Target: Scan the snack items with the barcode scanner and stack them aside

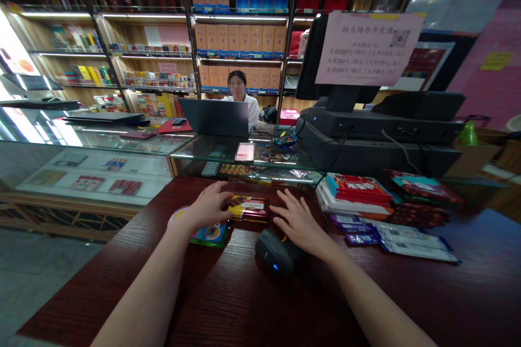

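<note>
A brown and yellow snack packet point(249, 209) lies flat on the dark wooden counter point(220, 293). At its left end is my left hand point(207, 207), fingers spread and slightly curved, the tips at the packet's edge; I cannot tell how firmly they touch. Partly under that hand and wrist lies a colourful flat package point(210, 233) in blue and green. My right hand point(299, 223) is open on the other side, its fingers stretched toward the packet's right end. Just below the right hand a black handheld barcode scanner point(274, 252) rests with a blue light showing.
Right of my hands are stacked red and white boxes point(358, 190), purple-and-white wrapped bars point(415, 241) and dark snack bags point(423, 214). A monitor point(311, 59) with a paper sign stands behind. Across the glass display counter point(183, 154), a person point(251, 111) sits behind a laptop point(215, 117).
</note>
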`<action>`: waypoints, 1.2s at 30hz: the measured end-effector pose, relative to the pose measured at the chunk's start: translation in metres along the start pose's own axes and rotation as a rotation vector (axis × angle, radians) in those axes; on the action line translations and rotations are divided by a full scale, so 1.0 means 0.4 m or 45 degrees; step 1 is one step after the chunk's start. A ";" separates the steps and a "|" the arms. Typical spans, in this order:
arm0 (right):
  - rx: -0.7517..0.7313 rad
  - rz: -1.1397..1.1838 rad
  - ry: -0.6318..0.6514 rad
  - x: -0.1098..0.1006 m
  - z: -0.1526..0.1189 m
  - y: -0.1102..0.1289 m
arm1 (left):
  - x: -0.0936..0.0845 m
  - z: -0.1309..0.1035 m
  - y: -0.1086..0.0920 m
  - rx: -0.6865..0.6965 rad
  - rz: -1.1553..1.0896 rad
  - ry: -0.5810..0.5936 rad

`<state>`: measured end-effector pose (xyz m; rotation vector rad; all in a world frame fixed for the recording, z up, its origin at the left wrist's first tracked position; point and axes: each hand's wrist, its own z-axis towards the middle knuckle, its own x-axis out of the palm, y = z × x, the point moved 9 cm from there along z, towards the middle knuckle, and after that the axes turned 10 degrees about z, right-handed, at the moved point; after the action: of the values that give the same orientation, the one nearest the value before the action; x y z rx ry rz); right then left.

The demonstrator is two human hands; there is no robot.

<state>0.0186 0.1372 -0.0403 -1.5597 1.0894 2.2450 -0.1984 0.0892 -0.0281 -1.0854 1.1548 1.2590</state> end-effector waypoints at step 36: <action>0.042 -0.059 -0.984 -0.321 -0.113 -0.249 | -0.124 0.088 -0.252 0.350 -0.135 -0.391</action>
<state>0.1597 0.2083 0.0190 -0.5671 0.8247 2.4245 -0.0953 0.1152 0.0226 -0.7113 0.9872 1.1016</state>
